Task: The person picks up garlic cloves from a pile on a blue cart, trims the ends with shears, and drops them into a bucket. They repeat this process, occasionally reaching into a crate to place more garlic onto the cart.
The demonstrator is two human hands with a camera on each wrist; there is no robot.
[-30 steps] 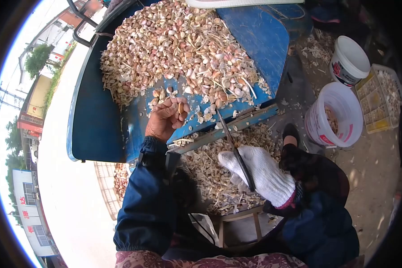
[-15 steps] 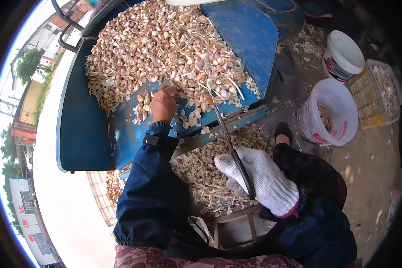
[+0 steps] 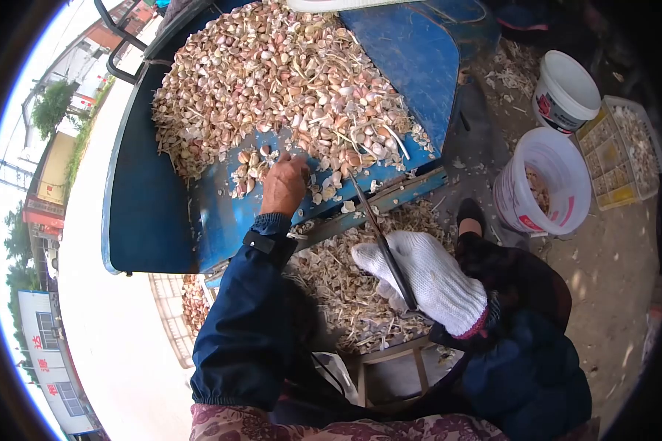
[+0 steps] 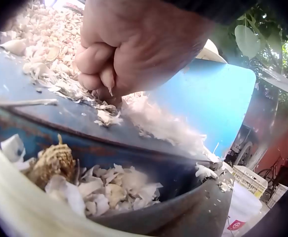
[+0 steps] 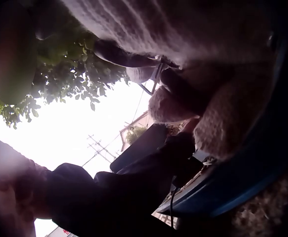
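Note:
A large heap of garlic cloves lies in a blue metal tray. My bare left hand is low over the tray's front part, by a few loose cloves. In the left wrist view its fingers are curled, and a garlic clove pokes out between them, tip down. My right hand, in a white knit glove, grips dark-handled shears. Their thin end points up toward the tray's front edge. The right wrist view is dark, with the glove around the dark handles.
Dry skins and stalks are piled below the tray's edge. To the right stand a pale tub, a white bucket and a sectioned crate. A white crate with cloves sits at lower left.
My left hand, earlier drawn back with a clove pinched in view, reached forward to the heap's edge and has since come back slightly. The gloved hand with the shears stays nearly in place.

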